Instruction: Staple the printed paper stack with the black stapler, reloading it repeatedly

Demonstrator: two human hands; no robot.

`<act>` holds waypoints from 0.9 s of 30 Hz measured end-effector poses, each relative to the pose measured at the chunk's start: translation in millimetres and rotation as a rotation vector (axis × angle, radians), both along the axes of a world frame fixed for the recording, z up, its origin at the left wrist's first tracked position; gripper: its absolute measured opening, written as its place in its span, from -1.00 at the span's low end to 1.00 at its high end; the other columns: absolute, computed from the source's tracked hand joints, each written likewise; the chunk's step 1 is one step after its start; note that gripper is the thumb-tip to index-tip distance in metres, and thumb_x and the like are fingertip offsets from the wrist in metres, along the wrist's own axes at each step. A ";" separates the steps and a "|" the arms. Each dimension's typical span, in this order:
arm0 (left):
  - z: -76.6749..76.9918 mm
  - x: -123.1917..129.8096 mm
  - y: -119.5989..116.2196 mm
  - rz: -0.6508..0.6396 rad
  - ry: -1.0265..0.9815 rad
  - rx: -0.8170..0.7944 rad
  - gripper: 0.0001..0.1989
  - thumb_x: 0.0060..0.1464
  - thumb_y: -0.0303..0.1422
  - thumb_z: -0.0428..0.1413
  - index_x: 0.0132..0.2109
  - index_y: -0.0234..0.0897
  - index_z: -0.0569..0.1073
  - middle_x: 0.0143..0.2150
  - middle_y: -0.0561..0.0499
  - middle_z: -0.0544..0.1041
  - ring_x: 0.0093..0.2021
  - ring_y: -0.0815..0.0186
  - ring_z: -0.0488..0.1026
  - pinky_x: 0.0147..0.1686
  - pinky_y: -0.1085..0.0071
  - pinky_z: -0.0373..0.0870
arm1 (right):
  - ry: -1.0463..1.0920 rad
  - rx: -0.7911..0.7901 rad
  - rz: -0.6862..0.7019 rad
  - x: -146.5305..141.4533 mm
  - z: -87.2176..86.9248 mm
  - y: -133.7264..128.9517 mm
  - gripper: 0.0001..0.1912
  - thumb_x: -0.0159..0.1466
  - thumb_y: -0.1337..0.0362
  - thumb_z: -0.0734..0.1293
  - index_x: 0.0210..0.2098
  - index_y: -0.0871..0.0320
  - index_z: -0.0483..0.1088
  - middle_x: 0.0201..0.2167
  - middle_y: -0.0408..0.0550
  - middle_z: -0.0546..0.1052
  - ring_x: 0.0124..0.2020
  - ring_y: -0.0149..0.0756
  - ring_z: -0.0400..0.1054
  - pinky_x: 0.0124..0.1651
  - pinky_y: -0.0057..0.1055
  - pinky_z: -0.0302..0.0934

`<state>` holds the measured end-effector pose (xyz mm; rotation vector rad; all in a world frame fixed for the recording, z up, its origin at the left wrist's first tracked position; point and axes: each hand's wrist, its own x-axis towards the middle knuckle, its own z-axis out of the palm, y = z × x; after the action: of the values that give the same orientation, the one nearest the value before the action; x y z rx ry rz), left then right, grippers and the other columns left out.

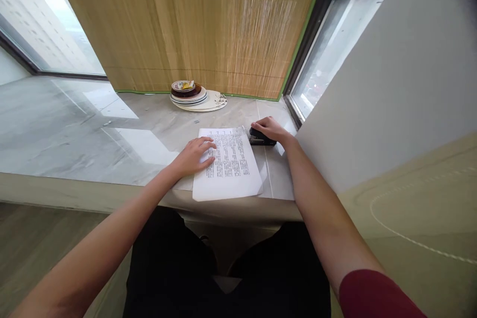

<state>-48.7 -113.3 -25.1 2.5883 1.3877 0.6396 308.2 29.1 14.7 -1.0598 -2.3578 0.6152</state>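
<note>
Printed paper [233, 159] lies on the marble sill in front of me, its near edge hanging slightly over the front. My left hand [194, 156] rests on the paper's left side with fingers spread and thumb apart. At the paper's top right corner sits a black stapler [261, 138], its jaw end next to the sheet. My right hand [270, 128] lies over the top of the stapler with its fingers wrapped round it. Whether the paper's corner is between the jaws I cannot tell.
Behind the paper, a stack of plates [188, 95] stands on an oval white board [216, 101] by the bamboo blind [201, 25]. A grey wall [391, 84] rises close on the right. The marble sill [74, 144] stretches away left, ending in a front edge above the floor.
</note>
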 end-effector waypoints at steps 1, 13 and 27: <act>1.6 0.6 -2.3 0.011 0.002 0.015 -0.64 0.38 -0.14 0.11 0.20 -0.16 0.53 0.39 -0.22 0.47 0.40 -0.12 0.40 0.42 -0.17 0.28 | -0.003 0.022 -0.034 -2.3 -2.7 -0.3 -0.21 0.45 -0.40 0.15 -0.63 0.05 0.02 -0.59 -0.23 -0.02 -0.50 -0.42 -0.12 -0.35 -0.28 -0.16; 35.4 64.1 70.2 -0.366 0.010 -0.244 -0.47 0.30 0.10 0.26 0.33 0.13 0.55 0.60 0.03 0.27 0.64 -0.26 0.04 0.59 -0.34 -0.15 | -0.123 -0.026 -0.227 -15.6 -4.4 -3.2 -0.16 0.50 -0.39 0.13 -0.68 0.06 0.04 -0.67 -0.10 0.15 -0.54 -0.33 0.05 -0.33 -0.18 -0.09; -35.5 51.2 95.8 -0.375 -0.091 -0.323 -0.32 0.17 0.29 0.27 0.30 0.13 0.57 0.65 0.12 0.15 0.66 -0.34 -0.08 0.55 -0.33 0.06 | -0.129 0.076 -0.264 -38.1 4.6 -26.5 -0.18 0.57 -0.26 0.13 -0.68 0.13 0.10 -0.64 -0.18 0.05 -0.54 -0.44 -0.01 -0.27 -0.29 -0.03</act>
<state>2.5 -17.4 -60.6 2.4261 0.8583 0.4274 270.1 2.6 19.3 -1.3825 -2.2730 0.3675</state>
